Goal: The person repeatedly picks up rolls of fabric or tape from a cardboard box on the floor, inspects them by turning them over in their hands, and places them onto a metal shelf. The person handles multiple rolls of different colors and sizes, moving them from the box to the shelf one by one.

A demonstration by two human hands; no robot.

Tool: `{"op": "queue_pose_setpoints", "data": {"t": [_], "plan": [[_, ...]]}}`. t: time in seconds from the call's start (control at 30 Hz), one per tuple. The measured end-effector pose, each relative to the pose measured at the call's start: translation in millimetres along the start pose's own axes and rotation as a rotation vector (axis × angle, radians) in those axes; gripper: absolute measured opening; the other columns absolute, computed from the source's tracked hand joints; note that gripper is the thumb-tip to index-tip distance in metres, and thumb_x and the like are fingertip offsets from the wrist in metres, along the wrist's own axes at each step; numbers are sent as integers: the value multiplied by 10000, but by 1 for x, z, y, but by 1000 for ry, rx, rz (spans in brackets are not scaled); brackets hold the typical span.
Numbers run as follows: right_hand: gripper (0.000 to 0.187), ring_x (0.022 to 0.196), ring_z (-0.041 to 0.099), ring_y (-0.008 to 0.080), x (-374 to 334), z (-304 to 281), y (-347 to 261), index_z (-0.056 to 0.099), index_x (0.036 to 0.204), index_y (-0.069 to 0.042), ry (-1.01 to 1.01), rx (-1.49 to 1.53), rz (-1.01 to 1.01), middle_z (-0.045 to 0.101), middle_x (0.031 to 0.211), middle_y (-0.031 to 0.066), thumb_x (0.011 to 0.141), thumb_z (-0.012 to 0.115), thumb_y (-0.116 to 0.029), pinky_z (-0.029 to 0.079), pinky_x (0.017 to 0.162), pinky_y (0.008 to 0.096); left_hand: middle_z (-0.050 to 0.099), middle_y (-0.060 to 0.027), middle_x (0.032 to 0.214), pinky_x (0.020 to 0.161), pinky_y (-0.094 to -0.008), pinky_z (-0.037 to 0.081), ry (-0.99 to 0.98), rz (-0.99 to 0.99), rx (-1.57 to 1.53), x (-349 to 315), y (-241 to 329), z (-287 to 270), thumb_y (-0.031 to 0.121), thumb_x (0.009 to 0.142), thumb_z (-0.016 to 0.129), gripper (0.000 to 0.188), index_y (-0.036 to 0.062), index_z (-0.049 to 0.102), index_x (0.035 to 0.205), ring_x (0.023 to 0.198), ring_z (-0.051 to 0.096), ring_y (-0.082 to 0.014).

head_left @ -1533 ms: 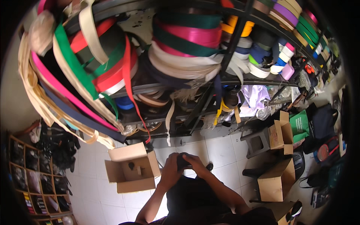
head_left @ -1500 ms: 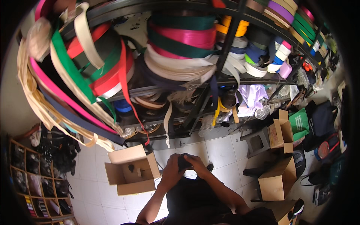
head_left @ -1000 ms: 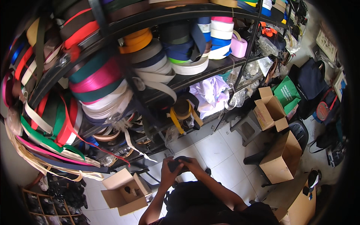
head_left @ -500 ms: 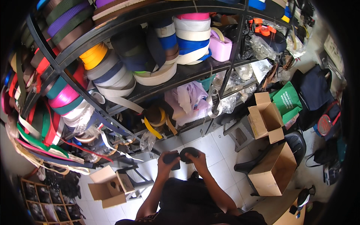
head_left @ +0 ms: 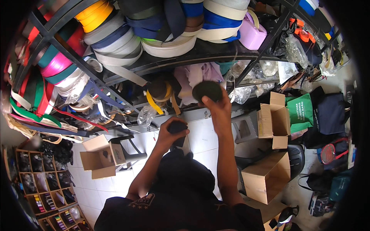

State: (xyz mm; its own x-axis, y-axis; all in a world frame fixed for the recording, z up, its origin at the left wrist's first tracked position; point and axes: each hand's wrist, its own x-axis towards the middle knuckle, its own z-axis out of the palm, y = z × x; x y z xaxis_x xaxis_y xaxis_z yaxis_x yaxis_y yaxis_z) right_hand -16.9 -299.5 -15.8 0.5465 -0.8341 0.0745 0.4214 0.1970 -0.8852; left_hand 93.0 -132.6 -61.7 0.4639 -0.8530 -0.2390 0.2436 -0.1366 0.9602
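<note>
My right hand point(head_left: 221, 112) is raised toward the shelf, its thumb and fingers closed on a dark round roll point(head_left: 207, 91) that looks like wound strap. Behind that roll hangs pale lilac cloth point(head_left: 189, 77) on a lower shelf. Lower and to the left, my left hand point(head_left: 164, 134) grips a second dark roll point(head_left: 177, 127), with a dark flat end hanging under it. Between the two hands there is a gap. Nearest to the left one, on the shelf, is a dark roll with a yellow strap point(head_left: 154, 102).
A black metal rack point(head_left: 208, 54) full of coloured webbing rolls point(head_left: 169, 46) spans the front. Open cardboard boxes stand at left point(head_left: 102, 173) and right point(head_left: 256, 181), the right one on a black chair point(head_left: 296, 161). A grey stool point(head_left: 246, 127) sits beside another carton point(head_left: 271, 125).
My hands, close together before, have parted. The right one has gone up and forward with its roll; the left one stays lower with the other. The view has shifted toward the rack.
</note>
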Motion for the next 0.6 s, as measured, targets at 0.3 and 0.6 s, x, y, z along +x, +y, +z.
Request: {"op": "queue_pose_setpoints", "data": {"t": [0.3, 0.6], "plan": [[735, 1097, 594, 262, 116, 26, -50, 544, 1274, -12, 161, -781, -556, 599, 1125, 103, 658, 919, -151, 512, 922, 398, 686, -43, 946, 779, -290, 542, -44, -61, 39, 17, -38, -7, 51, 745, 828, 309, 55, 658, 1003, 852, 661, -138], [817, 1121, 536, 306, 124, 27, -30, 591, 1231, -52, 419, -1198, -674, 631, 1117, 108, 611, 905, -481, 330, 1008, 473, 673, -33, 898, 770, -284, 520, -13, -136, -6, 30, -43, -39, 46, 757, 818, 288, 54, 658, 996, 812, 651, -133]]}}
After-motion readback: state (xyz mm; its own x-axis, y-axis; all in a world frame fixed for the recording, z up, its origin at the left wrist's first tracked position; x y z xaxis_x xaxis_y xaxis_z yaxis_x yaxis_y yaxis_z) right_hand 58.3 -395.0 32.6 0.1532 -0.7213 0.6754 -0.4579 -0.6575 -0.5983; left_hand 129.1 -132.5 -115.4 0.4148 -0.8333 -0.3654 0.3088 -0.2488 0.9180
